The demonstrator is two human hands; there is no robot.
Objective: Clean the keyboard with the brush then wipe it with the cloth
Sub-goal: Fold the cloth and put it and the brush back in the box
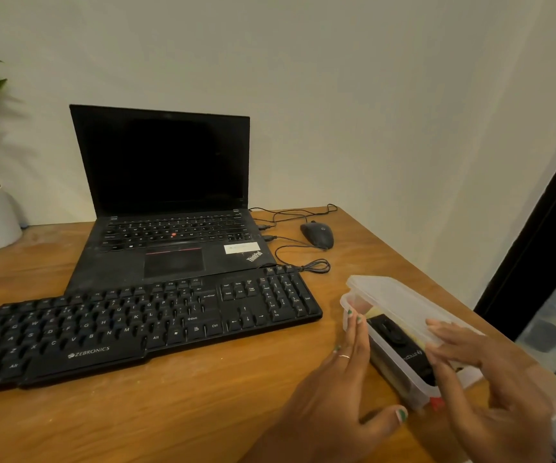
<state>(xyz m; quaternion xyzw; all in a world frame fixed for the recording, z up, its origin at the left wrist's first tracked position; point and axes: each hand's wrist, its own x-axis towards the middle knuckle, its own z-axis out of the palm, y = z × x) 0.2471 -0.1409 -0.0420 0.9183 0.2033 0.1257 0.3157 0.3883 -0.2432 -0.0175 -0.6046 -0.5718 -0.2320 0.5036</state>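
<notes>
head | keyboard (143,325) left of container (400,332) | both hands' fingers (353,332) straight, touching container

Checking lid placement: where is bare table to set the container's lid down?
Bare wood lies in front of the keyboard, left of the left hand. Crowded: cables and mouse behind the container; right edge close.

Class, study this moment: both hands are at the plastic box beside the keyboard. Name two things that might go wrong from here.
1. The plastic box sits close to the table edge; tugging at its lid may push it off.
2. The mouse cable loops right behind the box, so the left hand or right hand may snag it.
</notes>
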